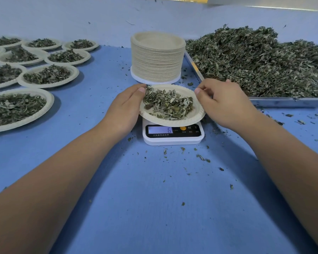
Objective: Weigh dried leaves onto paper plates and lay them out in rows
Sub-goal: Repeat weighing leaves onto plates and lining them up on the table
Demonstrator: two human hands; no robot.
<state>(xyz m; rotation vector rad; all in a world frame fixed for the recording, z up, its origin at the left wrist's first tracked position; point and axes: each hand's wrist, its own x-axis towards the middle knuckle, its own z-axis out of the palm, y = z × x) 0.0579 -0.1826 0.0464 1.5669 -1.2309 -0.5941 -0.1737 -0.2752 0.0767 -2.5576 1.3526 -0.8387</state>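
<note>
A paper plate (174, 121) with a small heap of dried leaves (168, 104) rests on a white digital scale (173, 138) whose display shows 6. My left hand (126, 107) grips the plate's left rim, thumb over the edge and touching the leaves. My right hand (226, 105) holds the right rim with thumb and fingers. A tall stack of empty paper plates (157, 57) stands just behind the scale. A big pile of dried leaves (261, 59) fills a metal tray (286, 102) at the right.
Several filled plates (48, 75) lie in overlapping rows on the blue table at the left. Loose leaf crumbs (200, 157) are scattered around and in front of the scale. A pale wall rises behind the table.
</note>
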